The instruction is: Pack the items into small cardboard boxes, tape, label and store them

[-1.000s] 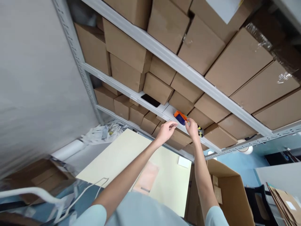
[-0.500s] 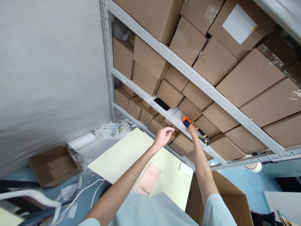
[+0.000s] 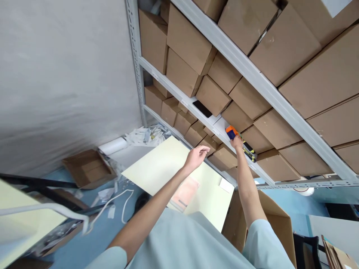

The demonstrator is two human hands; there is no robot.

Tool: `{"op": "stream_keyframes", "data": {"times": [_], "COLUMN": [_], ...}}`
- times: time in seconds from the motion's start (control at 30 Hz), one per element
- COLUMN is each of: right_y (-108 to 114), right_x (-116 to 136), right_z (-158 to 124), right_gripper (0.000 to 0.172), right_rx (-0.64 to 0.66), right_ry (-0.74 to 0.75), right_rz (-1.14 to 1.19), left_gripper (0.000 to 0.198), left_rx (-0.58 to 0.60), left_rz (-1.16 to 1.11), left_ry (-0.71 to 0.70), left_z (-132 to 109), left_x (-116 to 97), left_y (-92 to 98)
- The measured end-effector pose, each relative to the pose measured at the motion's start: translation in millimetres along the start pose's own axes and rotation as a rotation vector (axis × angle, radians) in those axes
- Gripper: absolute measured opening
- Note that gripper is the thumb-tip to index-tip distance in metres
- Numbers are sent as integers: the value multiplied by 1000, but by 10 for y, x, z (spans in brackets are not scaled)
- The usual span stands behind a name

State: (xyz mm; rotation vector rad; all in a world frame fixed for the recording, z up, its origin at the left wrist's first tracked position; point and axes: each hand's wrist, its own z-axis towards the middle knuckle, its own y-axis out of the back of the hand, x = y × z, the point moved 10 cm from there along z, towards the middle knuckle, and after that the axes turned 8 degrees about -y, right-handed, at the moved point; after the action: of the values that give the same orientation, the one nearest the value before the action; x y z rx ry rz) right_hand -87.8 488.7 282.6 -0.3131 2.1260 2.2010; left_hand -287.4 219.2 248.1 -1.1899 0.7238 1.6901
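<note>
My right hand [image 3: 237, 142] reaches to the shelf ledge and is closed on an orange and dark-blue object [image 3: 231, 131], whose exact kind I cannot make out. Just beyond it, black-and-yellow handled tools [image 3: 249, 151], resembling utility knives, lie on the ledge beside the boxes. My left hand [image 3: 195, 158] hangs in the air above the pale yellow tabletop [image 3: 157, 164], fingers loosely bent and a little apart from the thumb, with nothing visible in it. A black flat phone-like slab [image 3: 202, 108] rests further left on the same ledge.
Cardboard boxes [image 3: 213, 95] fill the metal rack [image 3: 238, 56]. On the table lie a pinkish sheet or packet [image 3: 185, 191] and a small white item [image 3: 226, 185]. An open carton [image 3: 276, 224] stands right of the table, another [image 3: 88, 170] on the floor at left.
My view has shifted, so the rack appears higher and further right. My right hand stays at the orange and blue object; my left hand remains raised over the table.
</note>
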Motion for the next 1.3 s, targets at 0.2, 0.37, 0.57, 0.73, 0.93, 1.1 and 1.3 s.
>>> {"op": "stream_keyframes", "data": {"times": [0.2,0.37,0.57,0.73,0.93,1.1,1.3], "right_y": [-8,-22,-96,-132,-4,42,-219], "right_x": [-30,-44,-79,-84,-230,-765,-1310], "right_z": [-65,-79,27,84,38,-152,-379], "right_gripper": [48,45,48,51,52,48,48], "right_rx": [-39,-87,-88,-77,-166,-247,-145], "right_ry": [-36,-13,7,11,96,91,94], "right_rz": [29,34,58,81,191,161,44], "left_gripper": [27,28,28,27,27,26,26], "left_rx": [10,47,68,56,64,95,181], "left_rz": [9,-8,-12,-22,4,-3,-30], "left_ry": [43,72,147,162,169,174,105], "left_z": [-182,-352,-414,-427,-424,-251,-1], "left_x": [85,114,207,256,300,318,101], "left_y": [18,-100,-102,-46,-25,-256,-898]}}
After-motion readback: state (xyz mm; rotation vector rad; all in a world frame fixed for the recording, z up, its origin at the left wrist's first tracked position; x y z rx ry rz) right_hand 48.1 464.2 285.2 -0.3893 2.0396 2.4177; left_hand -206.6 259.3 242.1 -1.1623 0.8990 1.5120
